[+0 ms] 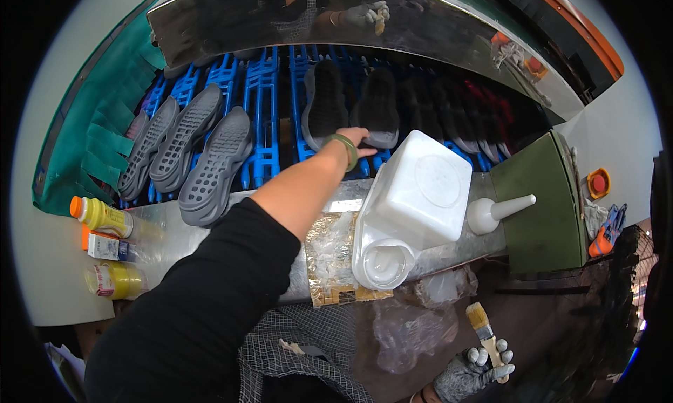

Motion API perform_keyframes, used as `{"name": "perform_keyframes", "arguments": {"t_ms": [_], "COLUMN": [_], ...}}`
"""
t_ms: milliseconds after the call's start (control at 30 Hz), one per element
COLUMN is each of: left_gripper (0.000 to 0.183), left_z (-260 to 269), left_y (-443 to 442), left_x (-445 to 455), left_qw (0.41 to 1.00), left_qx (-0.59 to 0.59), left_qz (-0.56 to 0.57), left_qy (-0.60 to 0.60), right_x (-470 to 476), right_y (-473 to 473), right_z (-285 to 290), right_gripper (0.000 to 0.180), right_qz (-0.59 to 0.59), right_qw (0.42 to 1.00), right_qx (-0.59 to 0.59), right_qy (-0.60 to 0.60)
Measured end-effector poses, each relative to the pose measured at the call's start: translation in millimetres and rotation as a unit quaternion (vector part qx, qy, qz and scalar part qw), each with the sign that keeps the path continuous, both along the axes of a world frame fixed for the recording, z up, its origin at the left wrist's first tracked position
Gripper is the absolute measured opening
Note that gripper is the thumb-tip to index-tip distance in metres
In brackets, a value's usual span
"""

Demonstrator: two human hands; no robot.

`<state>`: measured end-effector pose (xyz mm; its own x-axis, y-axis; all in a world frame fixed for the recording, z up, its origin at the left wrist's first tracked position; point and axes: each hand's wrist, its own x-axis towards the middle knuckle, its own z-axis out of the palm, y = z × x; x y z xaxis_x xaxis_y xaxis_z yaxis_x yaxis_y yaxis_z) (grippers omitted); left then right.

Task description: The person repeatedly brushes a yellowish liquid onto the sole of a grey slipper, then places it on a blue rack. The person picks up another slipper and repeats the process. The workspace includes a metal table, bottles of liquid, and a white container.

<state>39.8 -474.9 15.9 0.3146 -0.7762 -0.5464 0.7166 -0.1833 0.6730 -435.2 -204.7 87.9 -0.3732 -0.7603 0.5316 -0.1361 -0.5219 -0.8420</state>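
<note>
Bare, with a green bangle on its wrist, my left hand reaches over the conveyor to the near end of a dark shoe sole. Its fingers overlap the sole's edge; whether they grip it is hard to see. A second dark sole lies just left of it. Low at the right, my right hand in a grey-white work glove holds a paintbrush by its wooden handle, bristles up. A white plastic container with a round opening holding whitish liquid stands on the metal ledge.
Blue racks carry grey soles at left under a metal hood. Yellow bottles stand at far left. A white nozzle cap lies beside a green metal box. A red stop button is at right; plastic bags hang below.
</note>
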Motion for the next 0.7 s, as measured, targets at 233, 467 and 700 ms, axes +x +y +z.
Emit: {"name": "perform_keyframes", "arguments": {"t_ms": [233,467,700], "left_gripper": [0.042,0.046,0.041], "left_z": [60,87,77], "left_y": [81,240,315], "left_x": [27,16,4], "left_qw": [0.985,0.965,0.944], "left_qx": [-0.153,-0.167,-0.224], "left_qz": [-0.076,-0.054,0.020], "left_qy": [-0.018,-0.196,-0.242], "right_x": [29,32,54], "right_y": [-9,-11,1], "right_z": [10,1,22], "right_gripper": [0.071,0.076,0.075], "right_qz": [-0.141,0.048,-0.081], "right_qw": [0.928,0.998,0.944], "right_qx": [-0.037,-0.024,0.000], "right_qy": [0.343,0.017,0.321]}}
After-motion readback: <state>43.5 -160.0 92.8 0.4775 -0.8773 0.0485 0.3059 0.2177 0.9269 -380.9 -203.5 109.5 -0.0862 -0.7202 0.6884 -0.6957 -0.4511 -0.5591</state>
